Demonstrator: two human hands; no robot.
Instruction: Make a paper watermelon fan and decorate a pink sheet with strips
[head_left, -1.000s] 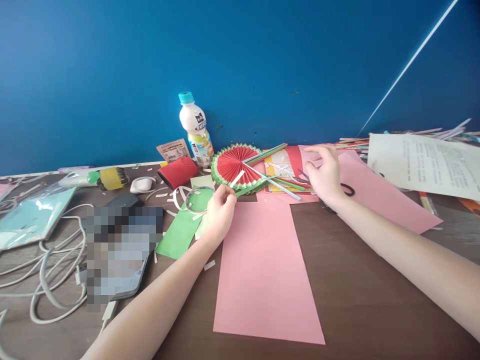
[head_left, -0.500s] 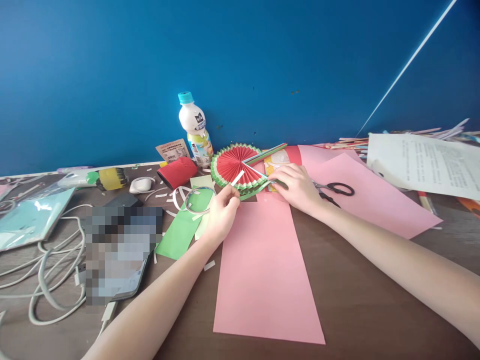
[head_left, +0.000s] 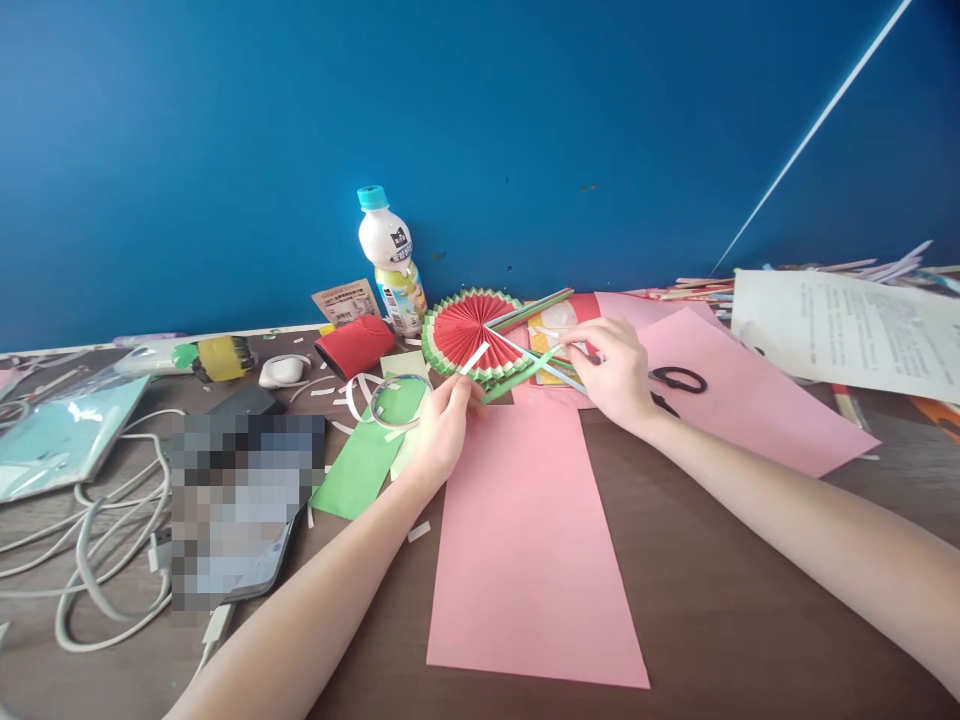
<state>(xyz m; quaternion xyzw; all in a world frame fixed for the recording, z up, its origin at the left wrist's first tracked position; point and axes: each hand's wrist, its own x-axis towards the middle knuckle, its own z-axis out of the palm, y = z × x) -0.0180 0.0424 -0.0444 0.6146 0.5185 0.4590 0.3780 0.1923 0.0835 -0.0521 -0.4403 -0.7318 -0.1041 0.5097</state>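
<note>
A narrow green paper strip (head_left: pixel 523 376) stretches between my two hands above the top of a pink sheet (head_left: pixel 536 540). My left hand (head_left: pixel 446 425) is closed on its left end, and a short white strip (head_left: pixel 475 357) sticks up from those fingers. With thumb and finger, my right hand (head_left: pixel 611 368) pinches the strip's other end. Just behind lies a round pleated fan (head_left: pixel 469 325), red with a green and white edge, its two stick-like arms pointing right. Scissors (head_left: pixel 679 379) rest to the right, partly hidden by my right hand.
A roll of tape (head_left: pixel 401 400) sits on green paper (head_left: pixel 358 465) at left. Beyond are a red cylinder (head_left: pixel 352 345) and a drink bottle (head_left: pixel 394 260) against the blue wall. A phone (head_left: pixel 251 510), cables and an earbud case (head_left: pixel 283 371) lie left; pink paper (head_left: pixel 739 390) and a printed sheet (head_left: pixel 847 325) right.
My right hand has moved slightly right and turned up, lifting its end of the green strip, which now shows more clearly. My left hand has shifted only a little.
</note>
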